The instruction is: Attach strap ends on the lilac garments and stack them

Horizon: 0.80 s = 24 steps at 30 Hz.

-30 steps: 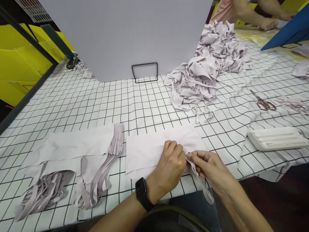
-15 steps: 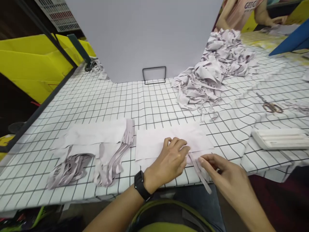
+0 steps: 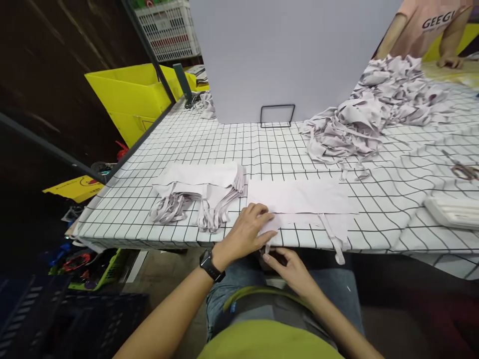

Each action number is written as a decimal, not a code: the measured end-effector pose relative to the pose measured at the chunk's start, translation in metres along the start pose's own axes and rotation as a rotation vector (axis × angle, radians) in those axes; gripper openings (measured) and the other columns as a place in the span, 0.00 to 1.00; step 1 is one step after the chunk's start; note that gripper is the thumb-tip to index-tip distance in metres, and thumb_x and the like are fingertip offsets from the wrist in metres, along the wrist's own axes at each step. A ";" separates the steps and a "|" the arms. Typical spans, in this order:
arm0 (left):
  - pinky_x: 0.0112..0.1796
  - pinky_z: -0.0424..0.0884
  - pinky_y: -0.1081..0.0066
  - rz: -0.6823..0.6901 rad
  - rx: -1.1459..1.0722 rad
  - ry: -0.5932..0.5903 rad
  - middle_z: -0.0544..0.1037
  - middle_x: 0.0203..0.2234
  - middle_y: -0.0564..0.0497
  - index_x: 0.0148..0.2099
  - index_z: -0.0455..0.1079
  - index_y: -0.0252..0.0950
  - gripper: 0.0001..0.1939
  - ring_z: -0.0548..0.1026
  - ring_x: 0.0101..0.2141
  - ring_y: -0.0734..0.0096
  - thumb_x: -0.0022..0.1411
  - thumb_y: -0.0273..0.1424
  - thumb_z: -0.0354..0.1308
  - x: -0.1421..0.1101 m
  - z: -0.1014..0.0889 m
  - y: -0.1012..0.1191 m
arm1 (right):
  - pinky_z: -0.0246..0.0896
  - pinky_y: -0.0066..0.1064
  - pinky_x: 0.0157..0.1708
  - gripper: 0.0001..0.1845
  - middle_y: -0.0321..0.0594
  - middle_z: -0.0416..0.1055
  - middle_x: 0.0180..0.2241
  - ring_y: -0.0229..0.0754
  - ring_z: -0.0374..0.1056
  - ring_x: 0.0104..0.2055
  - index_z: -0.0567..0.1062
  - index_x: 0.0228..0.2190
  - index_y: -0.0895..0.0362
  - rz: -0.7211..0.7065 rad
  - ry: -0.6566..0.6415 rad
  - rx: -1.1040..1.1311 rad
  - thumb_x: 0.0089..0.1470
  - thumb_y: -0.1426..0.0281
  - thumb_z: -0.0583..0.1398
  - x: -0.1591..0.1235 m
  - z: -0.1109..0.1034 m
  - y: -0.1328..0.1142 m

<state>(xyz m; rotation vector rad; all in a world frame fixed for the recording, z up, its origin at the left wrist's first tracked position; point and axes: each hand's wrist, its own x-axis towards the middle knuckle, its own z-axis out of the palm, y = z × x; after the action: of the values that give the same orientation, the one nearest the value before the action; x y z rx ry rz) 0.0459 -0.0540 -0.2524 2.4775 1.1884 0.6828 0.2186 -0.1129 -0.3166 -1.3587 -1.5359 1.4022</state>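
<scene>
A pale pinkish-white fabric panel (image 3: pixel 299 195) lies flat near the table's front edge, with a narrow strap (image 3: pixel 332 234) hanging from its right part. At the panel's left end, my left hand (image 3: pixel 249 227), with a black watch on the wrist, has its fingers and thumb bent around the lower corner. Just below the table edge, my right hand (image 3: pixel 290 269) pinches the end of another thin strap (image 3: pixel 268 248) between thumb and fingertips. To the left lies a stack of similar panels (image 3: pixel 198 174), their bunched straps (image 3: pixel 213 214) drooping toward the front.
A grey upright board (image 3: pixel 284 60) with a black wire stand (image 3: pixel 277 115) rises behind. Heaped fabric strips (image 3: pixel 344 129) lie back right. Scissors (image 3: pixel 464 170) and a white tray (image 3: pixel 452 212) are at right. Yellow bins (image 3: pixel 127 94) flank the left. A co-worker's hand (image 3: pixel 451 61) shows far right.
My view has swung left. Both hands have moved from the panel's right strap to its left end, where my right hand now pinches the other strap.
</scene>
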 end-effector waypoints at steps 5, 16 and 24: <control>0.54 0.69 0.56 -0.004 0.043 0.008 0.71 0.52 0.41 0.56 0.69 0.35 0.17 0.68 0.52 0.55 0.70 0.37 0.58 -0.005 0.007 -0.003 | 0.61 0.32 0.37 0.20 0.38 0.75 0.28 0.44 0.70 0.33 0.77 0.28 0.55 -0.071 0.013 -0.124 0.61 0.54 0.59 -0.036 -0.018 -0.020; 0.55 0.70 0.53 0.028 0.056 0.024 0.71 0.52 0.41 0.57 0.70 0.36 0.17 0.68 0.52 0.54 0.70 0.37 0.57 -0.005 0.010 -0.008 | 0.67 0.31 0.35 0.27 0.41 0.80 0.28 0.47 0.75 0.33 0.81 0.46 0.55 0.202 -0.014 -0.125 0.57 0.47 0.61 -0.122 -0.064 -0.055; 0.53 0.71 0.52 0.024 0.042 0.032 0.71 0.52 0.41 0.57 0.71 0.36 0.16 0.69 0.51 0.54 0.70 0.36 0.57 -0.005 0.010 -0.009 | 0.66 0.27 0.31 0.22 0.44 0.82 0.27 0.39 0.70 0.28 0.85 0.32 0.53 0.298 0.119 0.422 0.45 0.49 0.72 -0.126 -0.067 -0.095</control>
<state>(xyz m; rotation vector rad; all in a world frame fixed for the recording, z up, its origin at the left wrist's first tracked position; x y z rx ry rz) 0.0429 -0.0530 -0.2663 2.5281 1.1978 0.7140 0.2882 -0.2035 -0.1883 -1.4071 -0.9164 1.6751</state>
